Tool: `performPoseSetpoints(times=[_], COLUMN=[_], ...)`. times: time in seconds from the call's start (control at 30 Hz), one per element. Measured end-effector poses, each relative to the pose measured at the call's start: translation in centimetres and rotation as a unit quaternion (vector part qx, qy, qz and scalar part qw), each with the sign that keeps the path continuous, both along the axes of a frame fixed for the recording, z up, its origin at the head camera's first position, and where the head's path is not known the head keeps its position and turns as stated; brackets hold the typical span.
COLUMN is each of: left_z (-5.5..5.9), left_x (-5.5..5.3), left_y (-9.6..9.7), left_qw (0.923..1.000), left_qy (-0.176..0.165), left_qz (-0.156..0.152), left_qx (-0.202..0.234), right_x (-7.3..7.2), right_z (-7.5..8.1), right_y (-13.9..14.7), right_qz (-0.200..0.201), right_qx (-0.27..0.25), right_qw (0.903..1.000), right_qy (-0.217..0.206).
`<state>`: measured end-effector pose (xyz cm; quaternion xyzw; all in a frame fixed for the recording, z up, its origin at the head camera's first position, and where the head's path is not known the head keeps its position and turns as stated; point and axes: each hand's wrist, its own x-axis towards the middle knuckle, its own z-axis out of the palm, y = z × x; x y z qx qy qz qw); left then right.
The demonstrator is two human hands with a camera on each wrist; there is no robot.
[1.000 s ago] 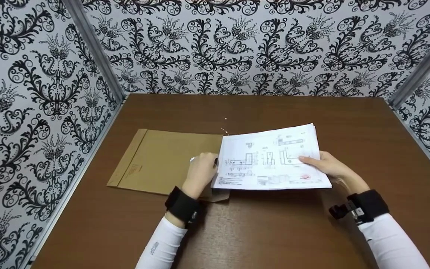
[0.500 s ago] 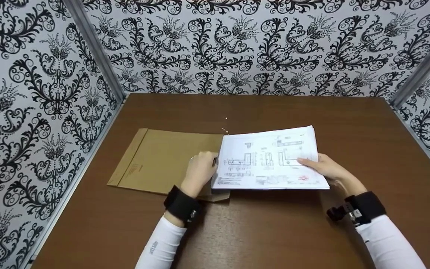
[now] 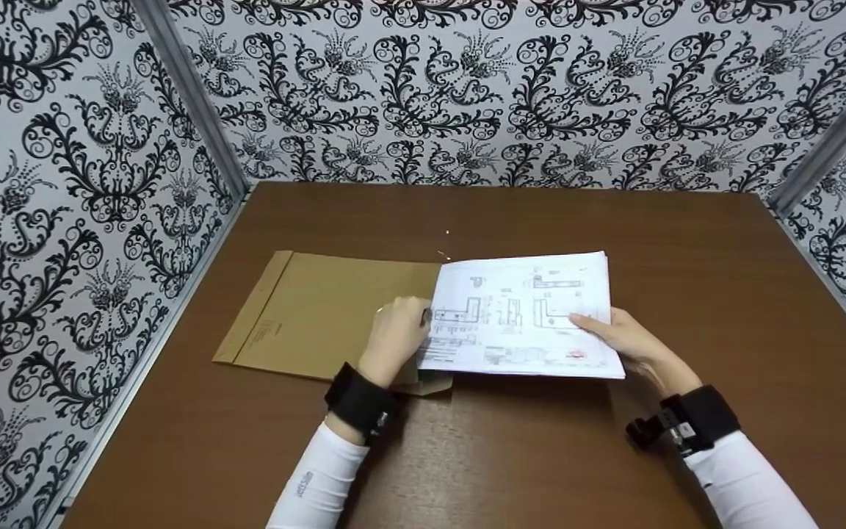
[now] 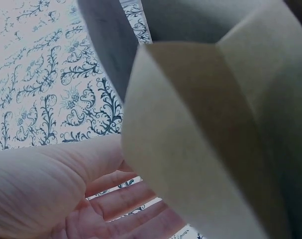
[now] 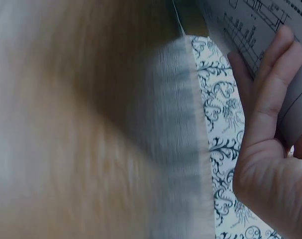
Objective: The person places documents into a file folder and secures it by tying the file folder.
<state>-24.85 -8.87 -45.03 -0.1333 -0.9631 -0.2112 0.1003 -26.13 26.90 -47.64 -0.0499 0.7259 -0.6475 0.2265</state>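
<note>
A brown paper envelope lies on the table, its mouth facing right. My left hand grips the upper layer at that mouth; in the left wrist view, the thumb and fingers of the left hand are around the brown paper flap. A stack of white sheets printed with technical drawings has its left end inside the mouth. My right hand holds the stack's right edge, thumb on top. In the right wrist view, fingers of the right hand lie against the printed underside.
The brown wooden table extends all around the envelope. Small light specks lie just behind the mouth. Patterned panels stand at the back and both sides, with grey posts at the corners.
The right hand has moved left with the stack, and more of its left end is now under the envelope's upper layer. The left hand has stayed almost in place on the envelope.
</note>
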Motion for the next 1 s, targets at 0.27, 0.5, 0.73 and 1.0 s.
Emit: performPoseSetpoints(times=[0.27, 0.5, 0.73, 1.0], left_z=[-0.1, 0.0, -0.4, -0.3], left_x=[0.0, 0.0, 0.1, 0.1], left_y=[0.1, 0.1, 0.1, 0.2], left_qw=[0.9999, 0.9999, 0.9991, 0.9988], left_qy=[0.005, 0.004, 0.037, 0.039], left_qz=[0.005, 0.004, 0.0, 0.002], left_qx=[-0.011, -0.013, -0.02, -0.03], right_x=[0.4, 0.3, 0.1, -0.3], right_z=[-0.3, -0.7, -0.9, -1.0], right_y=[-1.9, -3.9, -5.6, -7.4], right_qz=[-0.014, -0.015, -0.002, -0.013], right_qx=[0.019, -0.003, -0.006, -0.022], right_qw=[0.9996, 0.9996, 0.9997, 0.9996], right_qy=[0.016, 0.022, 0.025, 0.015])
